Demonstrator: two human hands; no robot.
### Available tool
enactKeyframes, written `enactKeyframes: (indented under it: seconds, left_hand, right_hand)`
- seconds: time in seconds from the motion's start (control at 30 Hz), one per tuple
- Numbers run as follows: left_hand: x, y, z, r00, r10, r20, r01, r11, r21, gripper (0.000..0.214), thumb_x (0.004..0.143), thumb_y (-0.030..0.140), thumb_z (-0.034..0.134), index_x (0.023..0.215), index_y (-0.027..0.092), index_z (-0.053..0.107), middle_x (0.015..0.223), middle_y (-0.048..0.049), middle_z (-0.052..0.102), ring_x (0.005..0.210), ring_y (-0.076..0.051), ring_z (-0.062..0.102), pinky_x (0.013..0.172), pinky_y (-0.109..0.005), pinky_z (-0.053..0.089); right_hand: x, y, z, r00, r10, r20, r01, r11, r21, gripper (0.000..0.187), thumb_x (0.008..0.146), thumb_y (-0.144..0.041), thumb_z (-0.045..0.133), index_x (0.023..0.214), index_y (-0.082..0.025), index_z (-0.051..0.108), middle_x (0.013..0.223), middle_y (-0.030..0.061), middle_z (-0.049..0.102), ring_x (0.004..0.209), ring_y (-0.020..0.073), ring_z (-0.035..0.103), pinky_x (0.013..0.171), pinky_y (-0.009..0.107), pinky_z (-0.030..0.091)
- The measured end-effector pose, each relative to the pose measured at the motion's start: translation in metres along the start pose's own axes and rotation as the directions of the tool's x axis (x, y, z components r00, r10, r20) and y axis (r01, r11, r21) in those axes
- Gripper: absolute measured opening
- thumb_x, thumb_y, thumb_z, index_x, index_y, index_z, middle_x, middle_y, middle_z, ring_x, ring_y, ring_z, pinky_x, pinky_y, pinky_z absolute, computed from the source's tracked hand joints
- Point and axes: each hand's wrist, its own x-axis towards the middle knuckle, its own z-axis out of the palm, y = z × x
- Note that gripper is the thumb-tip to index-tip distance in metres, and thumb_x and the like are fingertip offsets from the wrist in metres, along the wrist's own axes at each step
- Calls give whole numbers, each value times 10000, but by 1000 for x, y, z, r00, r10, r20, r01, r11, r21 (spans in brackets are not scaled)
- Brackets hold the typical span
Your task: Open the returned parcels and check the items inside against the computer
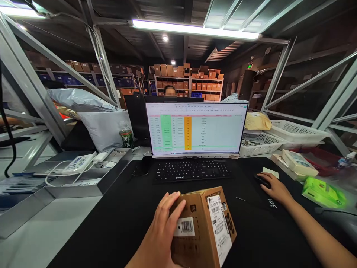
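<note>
My left hand (163, 227) grips the left side of a small brown cardboard box (205, 223) tilted above the black desk mat (117, 223). The box carries a white shipping label and a barcode sticker. My right hand (275, 188) rests curled over a black computer mouse (261, 180) on the mat to the right. A black keyboard (192, 170) lies ahead of the box. Behind it a monitor (195, 128) shows a spreadsheet with a green and an orange column.
White plastic baskets (295, 130) and a padded envelope stand at the right, with a green packet (323, 191) and a white box nearer. A grey metal tray (69, 182) with cables and a handheld device is at the left. A person sits behind the monitor; shelves of cartons beyond.
</note>
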Motion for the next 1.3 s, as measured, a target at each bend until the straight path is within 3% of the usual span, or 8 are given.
enactKeyframes:
  seconds: [0.13, 0.37, 0.77, 1.03, 1.3]
  left_hand:
    - [4, 3, -2, 998, -54, 25, 55, 998, -27, 1452, 600, 622, 895, 1681, 93, 82, 1613, -292, 416, 1512, -481, 410, 1082, -625, 563]
    - [-2, 0, 5, 994, -98, 41, 101, 992, -73, 1398, 610, 490, 905, 1700, 165, 92, 1660, -282, 354, 1531, -520, 361, 1111, -648, 530]
    - [4, -3, 4, 998, -56, 20, 56, 998, -20, 1377, 622, 468, 884, 1693, 134, 86, 1611, -314, 388, 1491, -523, 423, 1041, -651, 577]
    - [0, -6, 7, 994, -84, 68, 91, 989, -115, 1322, 665, 414, 857, 1698, 171, 69, 1681, -256, 264, 1560, -500, 286, 1203, -705, 396]
    - [7, -6, -2, 990, -96, 101, 109, 985, -134, 1245, 720, 375, 786, 1704, 192, 45, 1657, -244, 274, 1565, -505, 261, 1209, -703, 381]
  right_hand:
    - [0, -1, -1, 1000, 2, 24, -1, 1000, -19, 494, 892, -439, 528, 1335, -310, 703, 1452, 86, 590, 1286, 331, 641, 1033, 471, 587]
    - [-1, -8, -5, 1000, 5, 22, -5, 1000, -14, 483, 908, -423, 538, 1352, -324, 700, 1469, 78, 579, 1281, 327, 646, 1044, 473, 582]
    - [1, -5, -1, 1000, 12, 15, -12, 1000, -8, 517, 892, -381, 554, 1392, -315, 668, 1458, 85, 574, 1295, 317, 634, 1081, 462, 560]
    - [-1, -21, -16, 998, 32, 51, -30, 999, -43, 523, 921, -321, 577, 1436, -254, 637, 1483, 110, 536, 1278, 313, 627, 1125, 455, 522]
    - [0, -25, -21, 998, 16, 53, -13, 998, -63, 551, 909, -294, 620, 1458, -244, 630, 1462, 116, 541, 1275, 326, 615, 1125, 473, 521]
